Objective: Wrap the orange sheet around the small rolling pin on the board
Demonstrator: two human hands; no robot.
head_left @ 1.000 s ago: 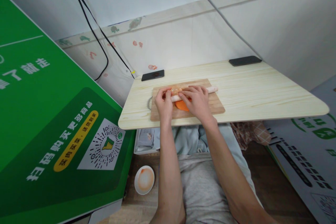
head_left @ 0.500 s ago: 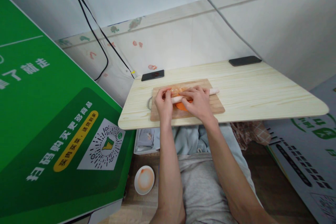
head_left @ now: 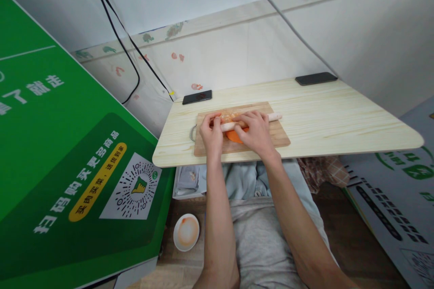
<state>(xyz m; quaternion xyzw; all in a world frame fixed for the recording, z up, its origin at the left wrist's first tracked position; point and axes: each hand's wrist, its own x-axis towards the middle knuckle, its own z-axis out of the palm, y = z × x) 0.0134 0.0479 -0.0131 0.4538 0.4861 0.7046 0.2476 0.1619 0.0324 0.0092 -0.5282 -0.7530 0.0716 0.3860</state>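
Observation:
A pale wooden rolling pin (head_left: 229, 127) lies across a wooden cutting board (head_left: 281, 138). My left hand (head_left: 212, 130) has its fingers curled round the pin's left end. Over the middle of the pin, my right hand (head_left: 255, 129) is bent, with its thumb on the near side and its fingers on the far side; the pin's right end sticks out past it. Under and just in front of the pin shows a flat, smooth orange piece (head_left: 238, 136) that looks like dough. Behind the pin is something orange and shiny (head_left: 230, 116), partly covered by my fingers.
The board rests on a light wood-grain table (head_left: 339, 117). Two dark phones lie at its back edge, one left (head_left: 197, 97), one right (head_left: 316, 78). A stained white bowl (head_left: 186, 232) and a white box (head_left: 190, 180) are below the table. A green printed panel (head_left: 84, 153) stands left.
The rolling pin has shifted very slightly away from me, its right end a little to the left. Both hands keep almost the same place.

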